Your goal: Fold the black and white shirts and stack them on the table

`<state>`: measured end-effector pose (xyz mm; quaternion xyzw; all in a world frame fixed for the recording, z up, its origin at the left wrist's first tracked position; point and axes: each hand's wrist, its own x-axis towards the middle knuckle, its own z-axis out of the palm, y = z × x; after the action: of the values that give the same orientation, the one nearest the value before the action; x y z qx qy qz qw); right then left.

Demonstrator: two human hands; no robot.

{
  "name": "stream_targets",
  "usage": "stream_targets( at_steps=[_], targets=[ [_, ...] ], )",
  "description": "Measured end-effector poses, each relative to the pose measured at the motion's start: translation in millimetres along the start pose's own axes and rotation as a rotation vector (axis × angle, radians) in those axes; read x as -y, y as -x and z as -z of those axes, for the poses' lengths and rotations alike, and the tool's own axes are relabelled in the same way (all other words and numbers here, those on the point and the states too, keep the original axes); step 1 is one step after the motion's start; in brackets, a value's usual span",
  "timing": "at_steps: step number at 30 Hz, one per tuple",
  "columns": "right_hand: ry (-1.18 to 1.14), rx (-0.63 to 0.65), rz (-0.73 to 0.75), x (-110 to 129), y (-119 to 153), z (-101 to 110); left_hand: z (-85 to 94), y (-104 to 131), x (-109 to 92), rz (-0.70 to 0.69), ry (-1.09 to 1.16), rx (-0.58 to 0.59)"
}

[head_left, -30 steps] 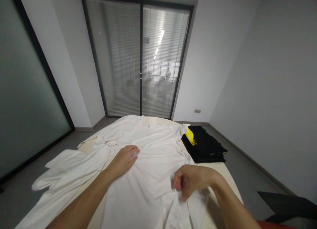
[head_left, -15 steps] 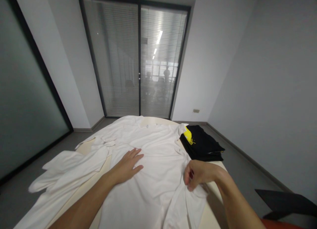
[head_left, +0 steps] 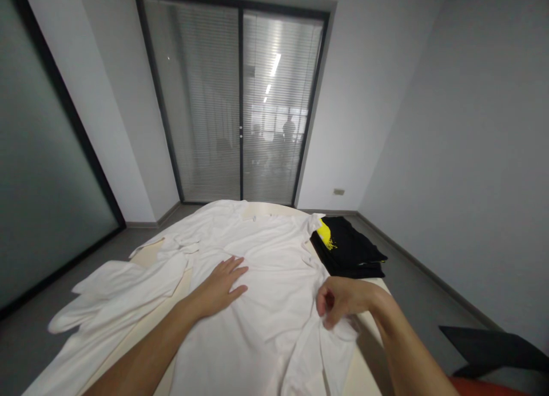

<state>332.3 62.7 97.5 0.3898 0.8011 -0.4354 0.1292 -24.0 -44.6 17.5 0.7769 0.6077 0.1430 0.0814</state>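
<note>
A white shirt (head_left: 274,282) lies spread over the table, with soft wrinkles across it. Flat on its left part rests my left hand (head_left: 221,287), fingers stretched out and thumb apart. My right hand (head_left: 343,299) is at the shirt's right edge, its fingers curled and closed on the cloth, where the fabric bunches up below them. The fingertips are partly hidden by the hand itself. More white cloth (head_left: 124,287) lies loosely folded to the left of the shirt and hangs toward the table's edge.
A stack of folded black clothes (head_left: 351,247) with a yellow print sits at the right edge of the cream table (head_left: 274,208). A dark chair part (head_left: 493,347) stands at lower right. Glass doors with blinds (head_left: 240,99) are beyond the table.
</note>
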Motion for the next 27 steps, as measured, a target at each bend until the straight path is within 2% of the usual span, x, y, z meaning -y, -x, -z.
stream_targets(
  at_steps=[8, 15, 21, 27],
  targets=[
    [0.009, 0.007, 0.036, -6, -5, -1, 3.5, 0, -3, 0.013, -0.006, 0.021],
    [-0.003, 0.03, -0.013, -8, -7, 0, 3.4, 0, -3, 0.011, -0.007, 0.019],
    [-0.016, 0.027, 0.027, -11, -8, 1, 1.5, -1, -2, 0.021, -0.002, 0.017],
    [0.009, 0.041, -0.027, -12, -10, -1, 2.0, 0, -3, 0.014, -0.005, 0.015]
  ],
)
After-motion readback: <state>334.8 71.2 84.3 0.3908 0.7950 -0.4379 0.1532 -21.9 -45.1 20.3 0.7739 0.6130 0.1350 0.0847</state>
